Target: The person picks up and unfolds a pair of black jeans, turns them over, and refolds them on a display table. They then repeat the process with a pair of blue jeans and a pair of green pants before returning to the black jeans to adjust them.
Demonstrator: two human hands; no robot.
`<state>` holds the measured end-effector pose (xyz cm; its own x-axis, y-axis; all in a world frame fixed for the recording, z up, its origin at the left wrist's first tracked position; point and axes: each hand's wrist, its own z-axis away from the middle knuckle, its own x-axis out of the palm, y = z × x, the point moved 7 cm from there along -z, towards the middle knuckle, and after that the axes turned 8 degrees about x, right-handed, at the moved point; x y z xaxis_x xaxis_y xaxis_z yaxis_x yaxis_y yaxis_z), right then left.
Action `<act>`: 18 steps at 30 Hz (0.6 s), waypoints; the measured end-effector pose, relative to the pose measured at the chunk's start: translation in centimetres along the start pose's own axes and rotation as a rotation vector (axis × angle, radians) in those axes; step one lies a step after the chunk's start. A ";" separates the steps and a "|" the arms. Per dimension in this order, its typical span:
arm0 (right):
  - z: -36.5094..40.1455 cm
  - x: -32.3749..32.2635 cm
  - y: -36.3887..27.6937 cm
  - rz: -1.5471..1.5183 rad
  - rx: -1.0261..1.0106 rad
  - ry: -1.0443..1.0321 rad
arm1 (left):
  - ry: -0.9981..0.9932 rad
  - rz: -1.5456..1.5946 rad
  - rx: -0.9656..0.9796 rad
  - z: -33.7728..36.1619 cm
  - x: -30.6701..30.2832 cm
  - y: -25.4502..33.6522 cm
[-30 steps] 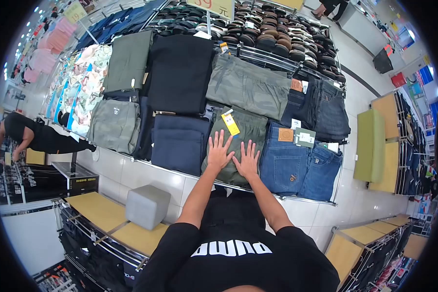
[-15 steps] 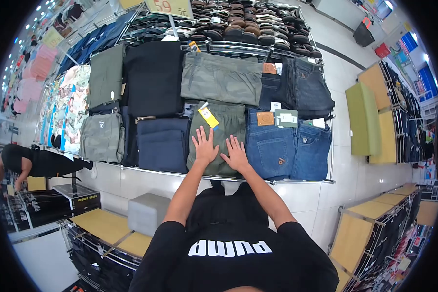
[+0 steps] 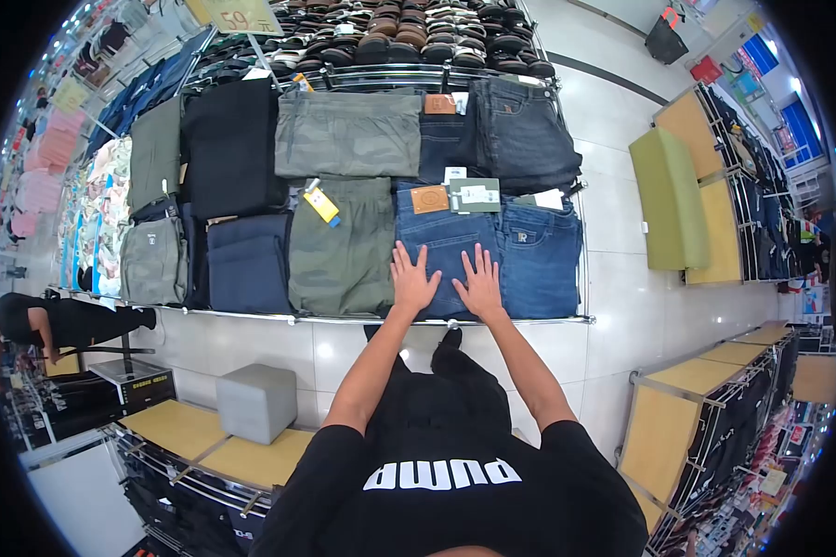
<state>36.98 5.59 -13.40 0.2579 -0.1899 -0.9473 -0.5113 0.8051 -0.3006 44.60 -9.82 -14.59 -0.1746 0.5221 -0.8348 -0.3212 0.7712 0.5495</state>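
My left hand (image 3: 415, 280) lies flat with spread fingers on the left part of a folded pair of blue jeans (image 3: 446, 246). On the right part of the same jeans rests my right hand (image 3: 479, 282), also open, its fingers pointing away from me. A brown leather patch (image 3: 429, 199) and a dark green tag (image 3: 475, 195) show at the waistband. Left of my hands are folded camouflage pants (image 3: 341, 251) with a yellow tag (image 3: 321, 205). To the right sit other folded blue jeans (image 3: 540, 255).
Several more folded trousers, such as a black pair (image 3: 232, 144), cover the display rack, edged by a metal rail (image 3: 344, 320). Rows of shoes (image 3: 390, 37) stand behind. A grey cube stool (image 3: 257, 402) is at lower left, a green bench (image 3: 664, 200) at right. A person (image 3: 60, 320) bends at far left.
Both hands have moved right, from the camouflage pants onto the blue jeans. My view has shifted right along the rack, and one foot now shows below its edge.
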 end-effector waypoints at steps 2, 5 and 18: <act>0.6 0.3 1.5 -0.006 -0.069 -0.008 | 0.010 -0.022 -0.034 -0.1 0.2 0.6; 1.5 0.1 2.5 -0.010 -0.149 -0.041 | 0.016 -0.052 -0.076 0.0 0.9 0.4; 1.7 -1.3 7.6 -0.108 0.240 0.083 | 0.061 -0.239 -0.062 3.1 0.9 3.3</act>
<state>34.12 12.91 -14.22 0.2275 -0.3196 -0.9198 -0.2732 0.8857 -0.3753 46.31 -5.67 -13.42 -0.1426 0.3033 -0.9422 -0.4159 0.8454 0.3351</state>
